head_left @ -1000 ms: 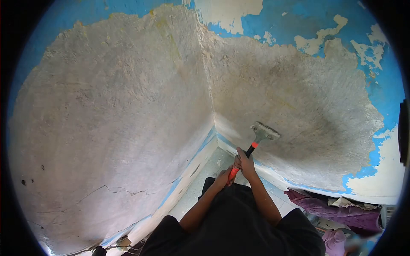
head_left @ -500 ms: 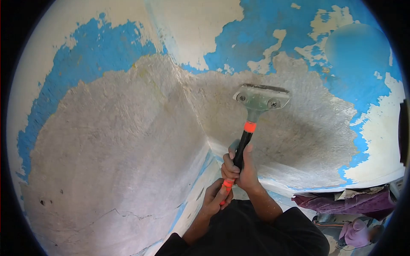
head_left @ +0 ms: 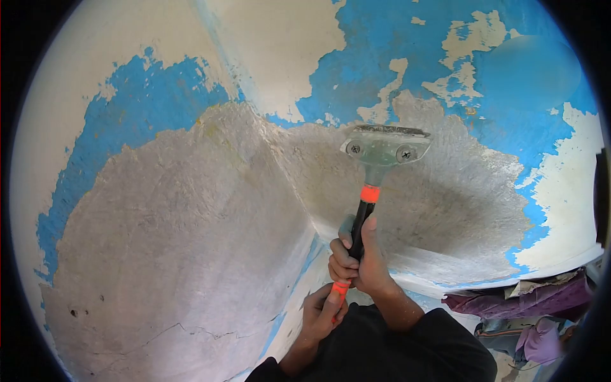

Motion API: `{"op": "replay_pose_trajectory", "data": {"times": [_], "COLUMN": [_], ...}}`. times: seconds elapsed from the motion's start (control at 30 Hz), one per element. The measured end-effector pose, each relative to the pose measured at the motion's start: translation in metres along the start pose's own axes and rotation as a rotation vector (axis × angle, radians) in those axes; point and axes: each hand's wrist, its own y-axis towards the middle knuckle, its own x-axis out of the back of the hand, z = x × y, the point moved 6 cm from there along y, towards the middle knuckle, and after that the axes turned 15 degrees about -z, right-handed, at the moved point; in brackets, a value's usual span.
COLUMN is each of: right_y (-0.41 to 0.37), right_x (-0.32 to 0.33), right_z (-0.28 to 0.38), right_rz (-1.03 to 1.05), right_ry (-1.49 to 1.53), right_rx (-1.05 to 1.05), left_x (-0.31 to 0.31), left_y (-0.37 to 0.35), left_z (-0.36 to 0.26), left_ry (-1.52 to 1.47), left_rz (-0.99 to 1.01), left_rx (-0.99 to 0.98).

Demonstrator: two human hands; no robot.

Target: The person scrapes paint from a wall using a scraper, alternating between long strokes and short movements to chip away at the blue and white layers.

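A long-handled scraper with a wide metal head, two screws and a black and orange handle points up and away from me. My right hand wraps around the black part of the handle, thumb lying along it. Lower down, my left hand grips the orange end of the handle. The scraper's blade overlaps the bare grey patch of wall, just below the ragged edge of the blue paint.
Another bare grey wall meets this one at a corner on the left, with a crack low down. Cream paint surrounds the blue. At lower right are purple cloth and a person in a lilac top.
The view has shifted slightly, so the paint edges sit lower and the upper wall has moved left. Both hands keep their hold on the scraper, its blade now nearer the paint edge.
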Motion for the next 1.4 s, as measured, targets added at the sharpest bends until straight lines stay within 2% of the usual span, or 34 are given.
{"op": "replay_pose_trajectory", "data": {"times": [0.23, 0.33, 0.43, 0.73, 0.93, 1.23, 1.4], "right_y": [-0.003, 0.000, 0.005, -0.003, 0.008, 0.001, 0.010], "right_x": [0.011, -0.007, -0.010, 0.010, -0.022, -0.001, -0.021], "right_z": [-0.008, 0.007, 0.006, -0.015, 0.006, -0.010, 0.007], "right_rz": [-0.065, -0.066, -0.056, -0.154, -0.167, -0.252, -0.219], "right_ry": [-0.068, -0.095, -0.022, -0.074, -0.092, -0.131, -0.158], "right_rx": [-0.025, -0.034, -0.033, -0.095, -0.035, -0.024, -0.005], "left_x": [0.003, -0.008, 0.002, 0.004, 0.010, 0.016, 0.012], "left_y": [-0.006, -0.002, 0.002, -0.015, 0.006, -0.002, 0.013], "left_z": [0.013, -0.015, -0.013, 0.012, -0.024, 0.004, -0.017], "left_ry": [-0.005, 0.011, 0.053, -0.001, 0.089, 0.044, 0.025], "left_rz": [0.009, -0.027, -0.039, -0.038, -0.014, -0.003, 0.021], "left_rx": [0.065, 0.026, -0.034, 0.107, 0.023, 0.107, 0.057]}}
